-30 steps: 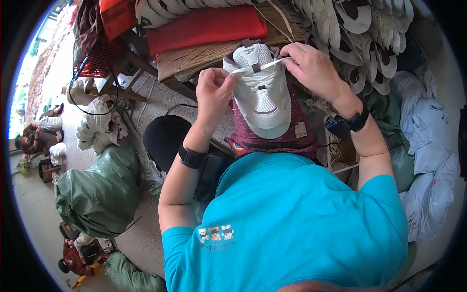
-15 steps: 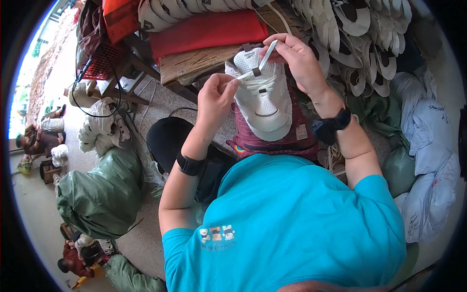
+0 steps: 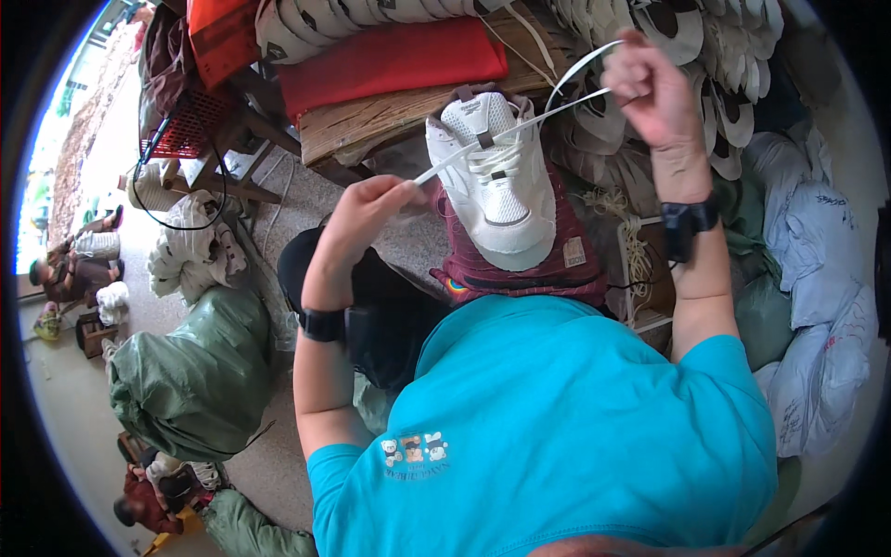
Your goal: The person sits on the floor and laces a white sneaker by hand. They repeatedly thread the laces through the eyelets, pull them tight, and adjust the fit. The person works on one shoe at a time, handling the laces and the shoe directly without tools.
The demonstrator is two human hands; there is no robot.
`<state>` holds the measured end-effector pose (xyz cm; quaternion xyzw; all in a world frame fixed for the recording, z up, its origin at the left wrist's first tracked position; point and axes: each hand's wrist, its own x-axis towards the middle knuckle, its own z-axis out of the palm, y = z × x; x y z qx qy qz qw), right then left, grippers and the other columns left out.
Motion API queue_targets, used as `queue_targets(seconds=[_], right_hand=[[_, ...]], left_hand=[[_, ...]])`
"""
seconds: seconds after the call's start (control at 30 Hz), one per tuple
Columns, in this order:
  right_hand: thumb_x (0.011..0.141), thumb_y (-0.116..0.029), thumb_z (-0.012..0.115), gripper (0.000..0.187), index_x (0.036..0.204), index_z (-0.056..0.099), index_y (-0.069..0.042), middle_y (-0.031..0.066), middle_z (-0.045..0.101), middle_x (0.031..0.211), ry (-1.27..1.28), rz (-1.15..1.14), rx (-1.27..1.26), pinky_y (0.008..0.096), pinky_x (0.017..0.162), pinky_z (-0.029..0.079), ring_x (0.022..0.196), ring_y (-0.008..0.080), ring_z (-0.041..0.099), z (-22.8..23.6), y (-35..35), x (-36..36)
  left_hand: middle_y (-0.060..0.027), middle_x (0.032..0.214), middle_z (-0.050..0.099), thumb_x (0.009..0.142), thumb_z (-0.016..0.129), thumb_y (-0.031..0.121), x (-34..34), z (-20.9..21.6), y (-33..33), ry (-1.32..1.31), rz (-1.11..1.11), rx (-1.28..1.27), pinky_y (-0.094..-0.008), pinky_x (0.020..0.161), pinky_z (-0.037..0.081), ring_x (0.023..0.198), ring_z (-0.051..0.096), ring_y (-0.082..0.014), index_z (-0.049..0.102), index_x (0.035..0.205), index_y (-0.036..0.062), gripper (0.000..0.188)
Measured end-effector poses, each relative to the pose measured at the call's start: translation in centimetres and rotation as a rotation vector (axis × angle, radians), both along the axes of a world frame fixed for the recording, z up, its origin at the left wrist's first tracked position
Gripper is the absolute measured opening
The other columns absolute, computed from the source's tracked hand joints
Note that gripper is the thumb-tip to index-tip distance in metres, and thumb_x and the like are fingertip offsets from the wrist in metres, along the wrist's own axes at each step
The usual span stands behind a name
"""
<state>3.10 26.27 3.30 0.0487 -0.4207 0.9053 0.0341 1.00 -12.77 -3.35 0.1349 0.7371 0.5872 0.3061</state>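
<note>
A white shoe upper (image 3: 506,190) rests on a maroon cloth (image 3: 568,237) over my lap, its toe toward me. White shoelace (image 3: 492,144) runs through its eyelets and stretches taut across the tongue. My left hand (image 3: 373,209) pinches one end of the lace, left of the shoe. Up and to the right, my right hand (image 3: 645,84) closes on the lace's other side, and a loop of it arcs beside the fingers. Neither hand touches the shoe itself.
A wooden bench (image 3: 371,130) ahead carries a folded red cloth (image 3: 394,65) and a row of white shoe pieces (image 3: 362,23). More uppers (image 3: 677,37) hang in bunches at the far right. White sacks (image 3: 817,241) line the right; a green sack (image 3: 190,371) stands left. Other people sit at far left.
My hands have moved apart, the left down and leftward, the right out to the right. The lace between them is now drawn long and straight across the shoe.
</note>
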Motion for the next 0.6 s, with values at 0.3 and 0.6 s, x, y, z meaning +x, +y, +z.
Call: queue_targets(seconds=[0.3, 0.6], right_hand=[[0.088, -0.001, 0.049, 0.018, 0.103, 0.057, 0.006, -0.0014, 0.041, 0.063, 0.422, -0.093, -0.069, 0.0259, 0.055, 0.026, 0.053, 0.0087, 0.027, 6.2, 8.2, 4.3], [0.088, -0.003, 0.053, 0.026, 0.065, 0.059, -0.012, -0.0041, 0.049, 0.048, 0.812, 0.273, 0.084, 0.0206, 0.044, 0.027, 0.043, 0.0051, 0.040, 12.0, 4.0, 7.1]], left_hand=[[-0.0134, 0.112, 0.065, 0.097, 0.057, 0.015, -2.9, -0.4, -9.7, -0.449, 0.535, 1.251, -0.0481, 0.109, 0.035, 0.121, 0.050, -0.0279, 0.064, 0.093, -0.0022, 0.020], [-0.0145, 0.107, 0.065, 0.098, 0.051, 0.007, -3.8, -4.5, -16.5, -0.674, 0.769, 1.457, -0.0379, 0.086, 0.046, 0.086, 0.060, -0.0207, 0.062, 0.110, -0.0027, 0.018]])
